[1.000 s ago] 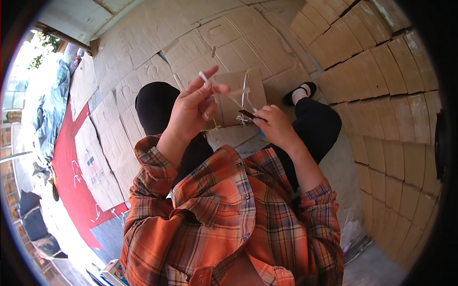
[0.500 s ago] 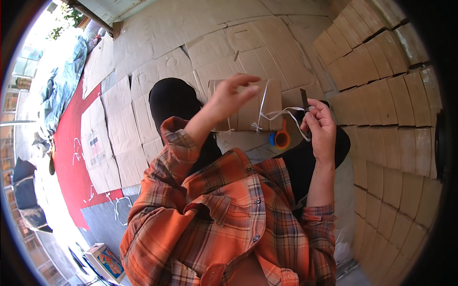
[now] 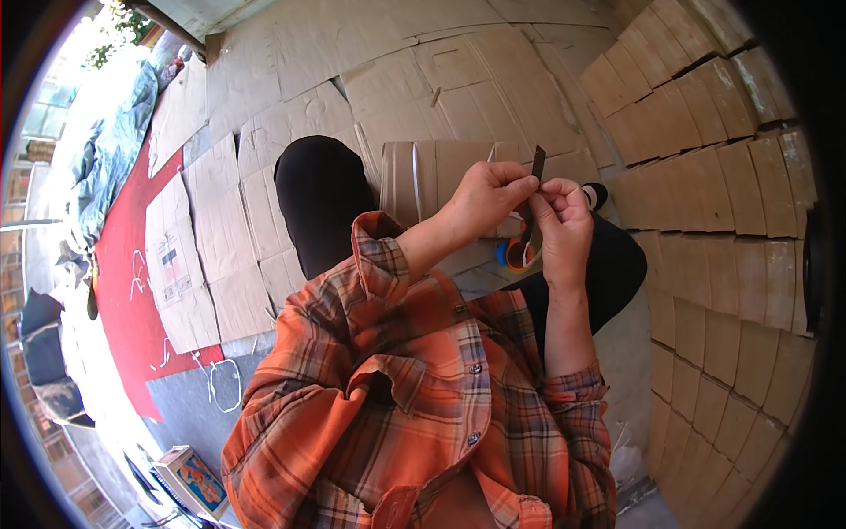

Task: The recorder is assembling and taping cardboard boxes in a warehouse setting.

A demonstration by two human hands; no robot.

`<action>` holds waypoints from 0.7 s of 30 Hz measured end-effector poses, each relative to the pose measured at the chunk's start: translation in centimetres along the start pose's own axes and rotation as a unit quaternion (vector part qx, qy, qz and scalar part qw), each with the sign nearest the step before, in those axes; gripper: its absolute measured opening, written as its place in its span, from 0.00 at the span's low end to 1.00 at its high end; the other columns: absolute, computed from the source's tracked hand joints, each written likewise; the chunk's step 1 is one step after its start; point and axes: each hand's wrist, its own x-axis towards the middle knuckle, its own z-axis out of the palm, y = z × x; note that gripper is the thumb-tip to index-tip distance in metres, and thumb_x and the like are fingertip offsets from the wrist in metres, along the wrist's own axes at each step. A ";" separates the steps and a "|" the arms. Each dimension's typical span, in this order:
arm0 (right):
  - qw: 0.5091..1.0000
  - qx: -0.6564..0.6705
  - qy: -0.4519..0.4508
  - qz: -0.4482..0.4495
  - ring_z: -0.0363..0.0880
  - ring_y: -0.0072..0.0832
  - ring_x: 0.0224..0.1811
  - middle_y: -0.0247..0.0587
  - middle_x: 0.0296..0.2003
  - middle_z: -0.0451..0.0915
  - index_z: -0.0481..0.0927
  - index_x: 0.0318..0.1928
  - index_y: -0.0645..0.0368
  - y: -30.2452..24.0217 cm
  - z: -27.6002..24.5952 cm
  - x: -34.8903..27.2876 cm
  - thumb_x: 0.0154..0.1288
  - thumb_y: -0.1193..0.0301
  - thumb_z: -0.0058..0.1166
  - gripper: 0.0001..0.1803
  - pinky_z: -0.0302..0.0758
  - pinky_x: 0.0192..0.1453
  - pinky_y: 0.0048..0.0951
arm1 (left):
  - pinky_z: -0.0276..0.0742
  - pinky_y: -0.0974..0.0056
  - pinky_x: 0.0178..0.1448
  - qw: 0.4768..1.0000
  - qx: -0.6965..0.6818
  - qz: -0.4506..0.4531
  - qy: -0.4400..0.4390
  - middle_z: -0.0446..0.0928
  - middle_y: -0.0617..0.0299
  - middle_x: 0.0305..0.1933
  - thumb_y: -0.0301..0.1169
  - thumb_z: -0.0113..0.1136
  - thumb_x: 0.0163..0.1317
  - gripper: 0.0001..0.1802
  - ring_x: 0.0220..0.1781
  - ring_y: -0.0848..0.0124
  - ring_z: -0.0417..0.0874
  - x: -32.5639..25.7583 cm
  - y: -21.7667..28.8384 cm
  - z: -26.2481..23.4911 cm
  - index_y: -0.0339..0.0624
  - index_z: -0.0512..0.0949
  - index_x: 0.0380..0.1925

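Observation:
My left hand and my right hand meet over the right end of a cardboard box. A narrow, flat, dark blade sticks up between them, gripped in my right fingers. The fingertips of my left hand are pinched together against the blade; whatever they hold is hidden. White string is tied around the box, which lies on the floor in front of me. Below my hands is an orange ring with a blue part beside it, partly covered by my right hand.
Flattened cardboard sheets cover the floor. Tall stacks of folded cardboard stand along the right. My black-clad knees flank the box. On the left are a red mat, loose white string and a small picture box.
My left hand has moved right from above the box to meet my right hand. My right hand has shifted slightly left with the blade. The string trailing from it is now mostly hidden.

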 end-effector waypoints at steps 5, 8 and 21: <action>0.949 -0.266 0.039 -0.166 0.76 0.19 0.35 0.34 0.34 0.78 0.74 0.42 0.63 0.7 -0.1 -1.9 0.63 0.79 0.54 0.08 0.72 0.40 0.19 | 0.74 0.72 0.35 0.985 -0.056 0.108 0.125 0.79 0.63 0.28 0.34 0.46 0.71 0.13 0.30 0.77 0.79 1.1 0.7 -1.3 0.36 0.77 0.38; 0.978 -0.157 -0.124 0.051 0.75 0.19 0.40 0.34 0.36 0.77 0.76 0.44 0.63 2.1 1.1 -3.6 0.64 0.76 0.53 0.08 0.72 0.45 0.21 | 0.72 0.73 0.31 0.978 -0.136 0.142 0.075 0.76 0.64 0.23 0.35 0.44 0.72 0.14 0.25 0.78 0.77 0.7 2.5 -0.9 0.38 0.74 0.37; 0.927 -0.066 -0.364 0.063 0.77 0.25 0.46 0.39 0.44 0.78 0.78 0.47 0.67 4.5 5.8 -2.1 0.66 0.72 0.53 0.13 0.73 0.49 0.26 | 0.70 0.67 0.28 0.982 -0.002 0.096 -0.166 0.72 0.60 0.20 0.29 0.50 0.67 0.07 0.22 0.70 0.74 -3.0 2.1 7.2 0.39 0.74 0.32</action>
